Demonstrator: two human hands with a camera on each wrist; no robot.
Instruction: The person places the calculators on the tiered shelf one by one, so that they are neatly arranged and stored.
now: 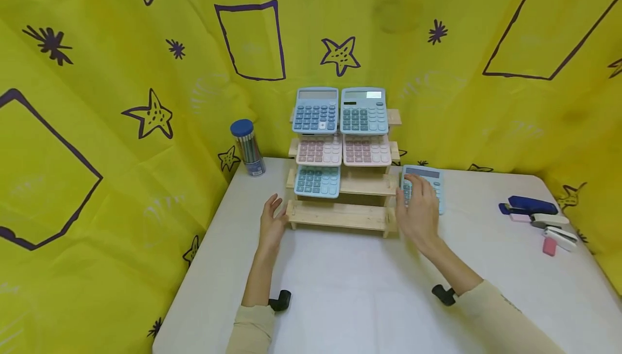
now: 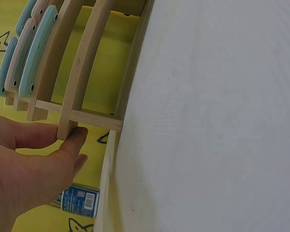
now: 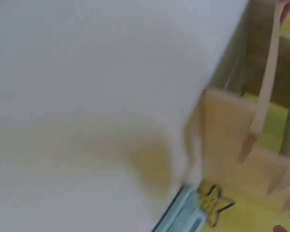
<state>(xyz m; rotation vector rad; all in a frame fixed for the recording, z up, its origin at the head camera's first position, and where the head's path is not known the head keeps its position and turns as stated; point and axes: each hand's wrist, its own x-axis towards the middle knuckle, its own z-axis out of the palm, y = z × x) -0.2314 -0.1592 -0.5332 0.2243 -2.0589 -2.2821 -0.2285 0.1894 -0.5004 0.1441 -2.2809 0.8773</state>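
Note:
A stepped wooden rack (image 1: 337, 216) stands on the table. My left hand (image 1: 271, 224) is at its left end, with thumb and fingers (image 2: 73, 145) pinching the end of the lowest shelf board (image 2: 84, 67). Beside the rack's right end is my right hand (image 1: 419, 211), its fingers loosely bent and holding nothing. It partly covers a light blue calculator (image 1: 421, 172) lying on the table. Two blue calculators (image 1: 315, 110) sit on the top step, two pink ones (image 1: 366, 151) on the step below. One light blue calculator (image 1: 318, 181) rests left on the third step.
A blue-lidded tub of pencils (image 1: 249, 149) stands at the table's back left. Toward the right edge lie staplers (image 1: 532, 204) and a pink eraser (image 1: 549, 246). A yellow patterned curtain (image 1: 398, 46) hangs behind the white table (image 1: 340, 289).

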